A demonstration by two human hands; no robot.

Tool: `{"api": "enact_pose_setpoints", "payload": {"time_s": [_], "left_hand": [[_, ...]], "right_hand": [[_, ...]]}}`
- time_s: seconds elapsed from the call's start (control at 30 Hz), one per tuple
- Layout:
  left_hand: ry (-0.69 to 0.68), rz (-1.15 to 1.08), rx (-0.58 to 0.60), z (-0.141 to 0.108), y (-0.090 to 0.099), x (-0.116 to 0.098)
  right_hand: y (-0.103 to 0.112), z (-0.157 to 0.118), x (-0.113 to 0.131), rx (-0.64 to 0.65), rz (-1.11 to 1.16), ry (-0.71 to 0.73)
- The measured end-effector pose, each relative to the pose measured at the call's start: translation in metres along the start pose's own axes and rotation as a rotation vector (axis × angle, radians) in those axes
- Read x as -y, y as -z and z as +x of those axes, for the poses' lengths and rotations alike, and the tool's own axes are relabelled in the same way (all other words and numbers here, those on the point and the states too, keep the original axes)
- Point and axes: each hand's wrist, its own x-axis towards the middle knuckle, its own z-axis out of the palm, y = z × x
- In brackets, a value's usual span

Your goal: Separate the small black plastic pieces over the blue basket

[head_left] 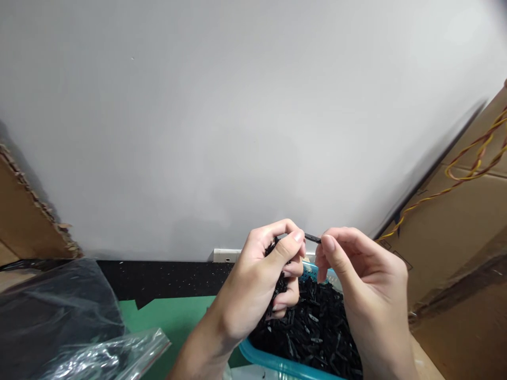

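Black, plastic-looking slivers [280, 287] fill my half-curled left hand [257, 277], which, with my pinching right hand [370, 282], holds one thin black strip [312, 238], so loosened fingers could spill them.

Your strip [312, 238] is black. Your loose pieces [317, 324] are black with pale grey glints, in a blue basket [291, 366]. Before you: green mat [170, 314]; black desk [174, 277], white-flecked; plain pale grey wall panel [253, 132]; brown cardboard [455, 227]; twisted wires [486, 138] in 2 colours, yellow and reddish-brown; clear zip bag [111, 356], red-lined along 1 edge.
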Motion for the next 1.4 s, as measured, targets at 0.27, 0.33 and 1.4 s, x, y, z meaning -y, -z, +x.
{"api": "enact_pose_setpoints", "payload": {"time_s": [0.27,0.33,1.4], "left_hand": [[0.04,-0.005,-0.076,0.001,-0.002,-0.001],[0.048,0.021,-0.089,0.003,-0.002,0.0],[-0.028,0.07,-0.157,0.004,-0.004,0.004]], "right_hand": [[0.007,0.005,-0.011,-0.108,-0.208,-0.087],[0.007,0.004,-0.007,-0.05,-0.196,-0.069],[-0.003,-0.006,0.01,0.082,0.048,0.19]]}}
